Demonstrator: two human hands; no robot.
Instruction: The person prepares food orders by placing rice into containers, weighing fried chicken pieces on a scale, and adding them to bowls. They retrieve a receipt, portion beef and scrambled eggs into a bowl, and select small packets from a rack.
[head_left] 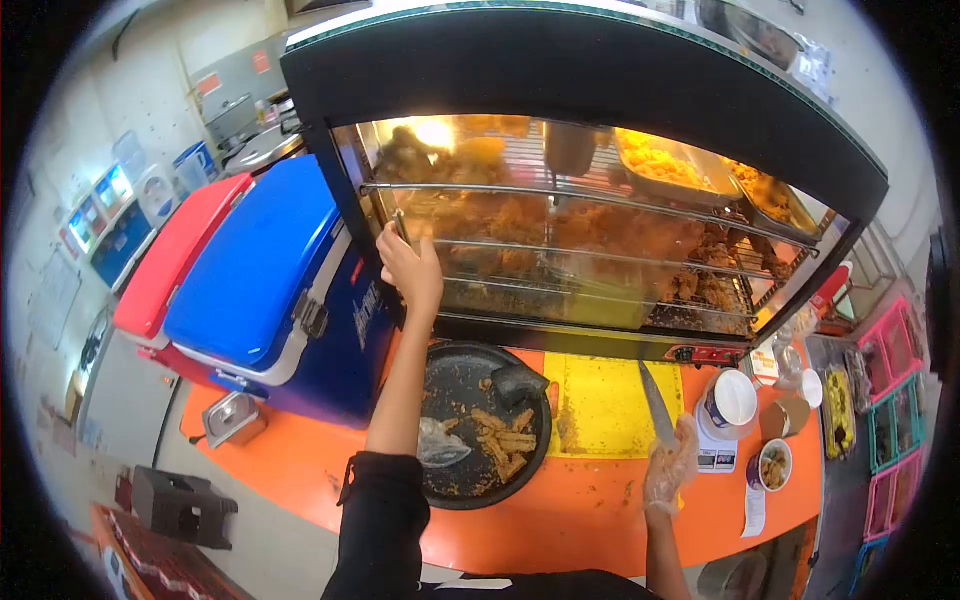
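My left hand (412, 270) is bare and raised to the left side of the glass-fronted food warmer (590, 90). Its fingers close around a small handle (402, 225) on the glass door. In a clear plastic glove, my right hand (670, 475) grips a knife (655, 400), its blade pointing away over the right edge of a yellow cutting board (605, 405). On the board are crumbs and smears. Left of it, a black round pan (455, 490) holds fried pieces (502, 445), a crumpled plastic bag (440, 445) and a dark stone-like lump (518, 384).
Blue (255, 270) and red (175, 260) coolers stand at left, beside a small metal container (234, 420). Right of the board are a scale (716, 457), a white tub (733, 398), a filled cup (774, 466) and a receipt (754, 510) on the orange table (590, 510).
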